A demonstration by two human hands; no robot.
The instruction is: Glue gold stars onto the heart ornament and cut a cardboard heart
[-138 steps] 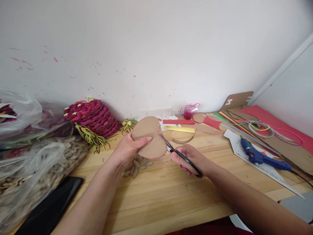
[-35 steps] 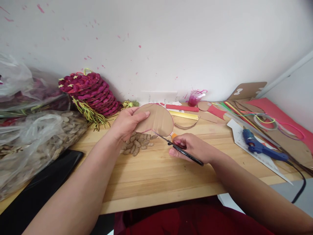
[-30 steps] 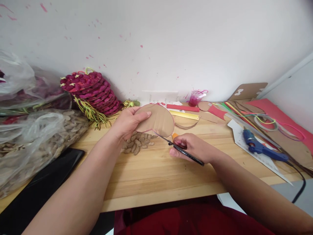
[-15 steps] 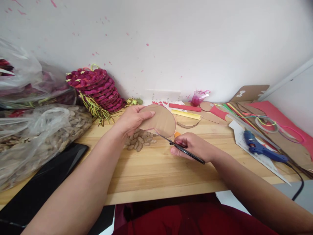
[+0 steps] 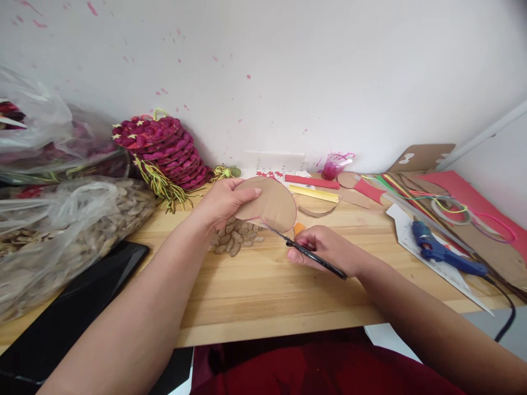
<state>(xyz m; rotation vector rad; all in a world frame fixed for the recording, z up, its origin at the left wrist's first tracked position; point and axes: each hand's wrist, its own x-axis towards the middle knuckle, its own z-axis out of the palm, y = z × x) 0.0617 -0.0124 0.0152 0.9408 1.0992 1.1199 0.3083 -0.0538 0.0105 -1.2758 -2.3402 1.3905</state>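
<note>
My left hand (image 5: 222, 202) pinches a rounded brown cardboard shape (image 5: 274, 204) with a pink line along its edge, holding it just above the wooden table (image 5: 263, 285). My right hand (image 5: 325, 249) grips black-handled scissors (image 5: 307, 252). Their blades reach under the cardboard's lower edge. A small heap of pale seeds (image 5: 234, 240) lies on the table beneath the cardboard.
Left: plastic bags of seeds (image 5: 61, 230) and a dark red woven ornament (image 5: 164, 151). Right: a blue glue gun (image 5: 442, 253) with its cord, coloured paper strips (image 5: 315, 186), a pink cup (image 5: 331, 166), cardboard scraps and red sheets. A black flat object (image 5: 69, 323) lies at the front left.
Earlier the scissors met the cardboard at its right side; now they are at its lower edge, and the shape has been turned in my left hand. Over the last second both hands hardly moved.
</note>
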